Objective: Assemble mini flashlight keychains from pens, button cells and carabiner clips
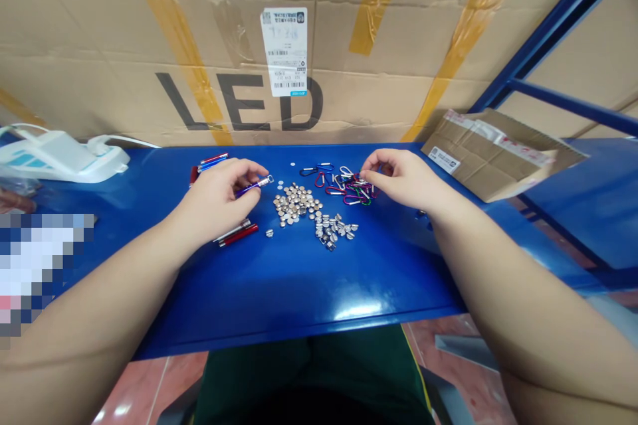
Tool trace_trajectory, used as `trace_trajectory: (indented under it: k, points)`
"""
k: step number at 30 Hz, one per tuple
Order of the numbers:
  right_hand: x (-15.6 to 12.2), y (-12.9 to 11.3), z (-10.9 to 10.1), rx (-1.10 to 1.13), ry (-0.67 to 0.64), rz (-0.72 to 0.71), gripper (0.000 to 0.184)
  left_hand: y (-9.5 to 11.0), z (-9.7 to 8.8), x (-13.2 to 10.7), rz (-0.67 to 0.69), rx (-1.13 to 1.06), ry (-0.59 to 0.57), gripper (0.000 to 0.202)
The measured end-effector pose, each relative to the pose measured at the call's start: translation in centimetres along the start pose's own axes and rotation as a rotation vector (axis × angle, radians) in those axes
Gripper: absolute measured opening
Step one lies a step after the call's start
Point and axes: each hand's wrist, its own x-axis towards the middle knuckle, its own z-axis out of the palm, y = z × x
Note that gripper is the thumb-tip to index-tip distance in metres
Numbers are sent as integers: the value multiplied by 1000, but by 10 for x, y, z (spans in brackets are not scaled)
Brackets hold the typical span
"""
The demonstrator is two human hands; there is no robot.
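Note:
My left hand (226, 189) is closed around a slim purple-blue mini flashlight (254, 186), whose silver end with a small wire loop points right. Under and behind that hand lie more slim metal tubes, among them a red tube (239, 236) and a blue tube (213, 162). My right hand (396, 176) has thumb and forefinger pinched at the edge of a heap of coloured carabiners (356, 196), apparently on one carabiner; the fingertips partly hide it. Between the hands are a pile of button cells (296, 202) and a pile of small silver end caps (333, 231).
A white power strip (64, 159) with a plugged-in adapter is on the left of the blue table (299, 292). An open cardboard box (493, 153) stands at right by a blue metal frame (553, 26). Large taped cartons (349, 106) wall off the back. Part of another hand (17, 201) shows at far left.

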Motion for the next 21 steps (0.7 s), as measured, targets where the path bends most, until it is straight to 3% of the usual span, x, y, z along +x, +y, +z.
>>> trace_trajectory:
  k: [10,16,21]
  points:
    - [1,6,2,43,-36,1,22,4,-4,1,-78,80,40,33]
    - [-1,3,0,37,-50,1,22,4,-23,-3,-94,114,-108,30]
    - [0,5,1,40,-54,15,22,12,-29,-9,-93,-45,-208,38]
